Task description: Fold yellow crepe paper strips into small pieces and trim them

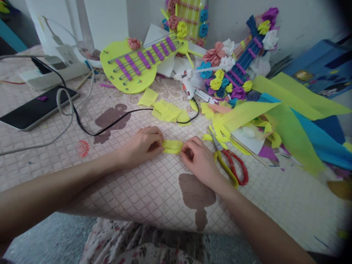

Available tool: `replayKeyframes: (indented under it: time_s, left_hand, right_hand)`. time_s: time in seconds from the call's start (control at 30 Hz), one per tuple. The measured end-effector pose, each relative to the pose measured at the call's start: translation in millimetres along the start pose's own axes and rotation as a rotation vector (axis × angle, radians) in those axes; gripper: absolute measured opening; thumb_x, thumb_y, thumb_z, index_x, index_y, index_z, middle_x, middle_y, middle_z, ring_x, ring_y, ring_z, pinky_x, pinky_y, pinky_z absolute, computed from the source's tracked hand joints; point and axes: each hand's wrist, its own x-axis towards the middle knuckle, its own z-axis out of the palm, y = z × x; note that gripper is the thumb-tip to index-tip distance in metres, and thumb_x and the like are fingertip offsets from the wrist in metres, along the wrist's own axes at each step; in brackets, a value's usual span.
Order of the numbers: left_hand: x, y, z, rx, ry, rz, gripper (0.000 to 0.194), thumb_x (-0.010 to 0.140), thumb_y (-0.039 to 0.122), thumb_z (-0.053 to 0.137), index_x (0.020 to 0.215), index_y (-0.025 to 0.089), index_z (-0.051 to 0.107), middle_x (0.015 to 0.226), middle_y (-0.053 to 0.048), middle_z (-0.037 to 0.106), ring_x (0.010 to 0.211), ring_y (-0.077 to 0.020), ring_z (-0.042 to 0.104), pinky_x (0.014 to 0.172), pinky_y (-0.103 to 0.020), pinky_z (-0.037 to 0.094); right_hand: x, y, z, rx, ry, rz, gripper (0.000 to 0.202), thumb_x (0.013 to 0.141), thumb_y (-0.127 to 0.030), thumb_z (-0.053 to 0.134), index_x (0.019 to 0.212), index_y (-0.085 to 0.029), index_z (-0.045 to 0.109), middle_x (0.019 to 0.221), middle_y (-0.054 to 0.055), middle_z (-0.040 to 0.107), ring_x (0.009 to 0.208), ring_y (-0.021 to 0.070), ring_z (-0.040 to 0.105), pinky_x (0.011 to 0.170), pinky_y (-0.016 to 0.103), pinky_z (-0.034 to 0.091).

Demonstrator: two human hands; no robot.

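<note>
A small folded strip of yellow paper [172, 146] lies between my two hands, just above the quilted cloth. My left hand [147, 145] pinches its left end, fingers curled. The right end is pinched between thumb and fingers of my right hand [196, 156]. Beyond them lies a loose pile of yellow paper pieces [167, 111]. Scissors [227, 157] with red and yellow handles rest slightly open beside my right hand. A white glue gun [187, 85] stands behind the pile, its black cord curving left.
A yellow paper guitar [132, 68] and a blue one [242, 68] with paper flowers stand at the back. Yellow and blue paper sheets [299, 135] cover the right side. A phone [38, 106], cables and a power strip [55, 75] lie left.
</note>
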Motion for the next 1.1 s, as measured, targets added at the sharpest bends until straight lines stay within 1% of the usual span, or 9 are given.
replayKeyframes:
  time_s: [0.4, 0.5, 0.57, 0.67, 0.77, 0.83, 0.9, 1.0, 1.1]
  left_hand:
    - [1.2, -0.5, 5.0, 0.057, 0.026, -0.041, 0.012, 0.077, 0.017, 0.058, 0.067, 0.015, 0.053, 0.087, -0.004, 0.059, 0.078, -0.0158, 0.054, 0.073, -0.030, 0.043]
    - [0.8, 0.3, 5.5, 0.039, 0.032, -0.057, 0.007, 0.077, 0.015, 0.058, 0.071, 0.015, 0.054, 0.086, -0.004, 0.059, 0.081, -0.0171, 0.054, 0.078, -0.033, 0.043]
    - [0.0, 1.9, 5.1, 0.006, 0.023, -0.064, 0.003, 0.079, 0.013, 0.056, 0.080, 0.016, 0.057, 0.089, -0.004, 0.059, 0.087, -0.0184, 0.054, 0.082, -0.034, 0.043]
    - [-0.9, 5.3, 4.0, -0.035, -0.020, -0.058, 0.016, 0.081, 0.010, 0.051, 0.090, 0.019, 0.062, 0.097, -0.004, 0.058, 0.097, -0.0205, 0.052, 0.088, -0.038, 0.040]
    - [-0.5, 8.2, 3.4, -0.034, -0.058, -0.060, 0.020, 0.082, 0.008, 0.049, 0.086, 0.020, 0.065, 0.097, -0.004, 0.057, 0.097, -0.0210, 0.052, 0.089, -0.040, 0.037]
    - [0.4, 9.5, 3.6, -0.024, -0.060, -0.067, 0.017, 0.081, 0.010, 0.050, 0.084, 0.019, 0.064, 0.096, -0.005, 0.057, 0.095, -0.0210, 0.052, 0.088, -0.040, 0.038]
    - [1.2, 10.8, 4.3, -0.011, -0.047, -0.082, 0.014, 0.079, 0.011, 0.052, 0.087, 0.017, 0.061, 0.095, -0.005, 0.058, 0.095, -0.0214, 0.052, 0.087, -0.040, 0.037]
    - [1.9, 12.9, 6.2, 0.002, -0.016, -0.117, 0.014, 0.078, 0.016, 0.056, 0.092, 0.017, 0.057, 0.097, -0.005, 0.059, 0.094, -0.0224, 0.052, 0.084, -0.040, 0.037]
    - [2.1, 15.1, 9.1, 0.018, 0.009, -0.136, 0.015, 0.080, 0.024, 0.059, 0.092, 0.017, 0.055, 0.097, -0.006, 0.060, 0.095, -0.0232, 0.052, 0.082, -0.039, 0.036]
  right_hand:
    - [1.2, 0.8, 4.5, -0.061, 0.028, -0.009, 0.008, 0.078, -0.015, 0.053, 0.074, -0.021, 0.049, 0.084, 0.002, 0.053, 0.067, 0.0140, 0.051, 0.060, 0.029, 0.039]
    - [1.1, 0.8, 3.5, -0.046, 0.031, -0.017, 0.009, 0.077, -0.013, 0.054, 0.079, -0.021, 0.051, 0.087, 0.001, 0.054, 0.065, 0.0133, 0.050, 0.060, 0.029, 0.038]
    - [0.9, 0.7, 2.0, -0.027, 0.006, -0.037, 0.012, 0.078, -0.011, 0.053, 0.083, -0.021, 0.052, 0.090, 0.001, 0.055, 0.065, 0.0126, 0.051, 0.060, 0.028, 0.038]
    - [0.6, 0.1, 0.4, -0.010, -0.034, -0.048, 0.015, 0.080, -0.009, 0.051, 0.086, -0.021, 0.056, 0.094, 0.001, 0.056, 0.067, 0.0119, 0.052, 0.061, 0.028, 0.039]
    - [1.0, -1.8, 0.8, -0.014, -0.036, -0.026, 0.010, 0.081, -0.013, 0.053, 0.085, -0.021, 0.057, 0.094, 0.002, 0.056, 0.068, 0.0120, 0.054, 0.061, 0.028, 0.039]
    - [1.4, -3.8, 2.2, -0.031, -0.022, -0.015, 0.004, 0.084, -0.019, 0.053, 0.084, -0.021, 0.056, 0.092, 0.002, 0.056, 0.069, 0.0129, 0.055, 0.060, 0.028, 0.039]
    - [1.8, -5.8, 3.8, -0.060, -0.004, -0.008, 0.005, 0.087, -0.024, 0.052, 0.084, -0.021, 0.055, 0.091, 0.002, 0.057, 0.071, 0.0142, 0.055, 0.059, 0.028, 0.038]
    - [2.2, -7.3, 5.9, -0.093, 0.017, -0.006, 0.004, 0.085, -0.025, 0.054, 0.084, -0.021, 0.054, 0.091, 0.003, 0.057, 0.075, 0.0163, 0.056, 0.058, 0.028, 0.037]
    - [2.6, -7.2, 7.4, -0.115, 0.032, 0.005, 0.007, 0.083, -0.026, 0.057, 0.085, -0.021, 0.053, 0.089, 0.003, 0.058, 0.078, 0.0180, 0.057, 0.057, 0.029, 0.037]
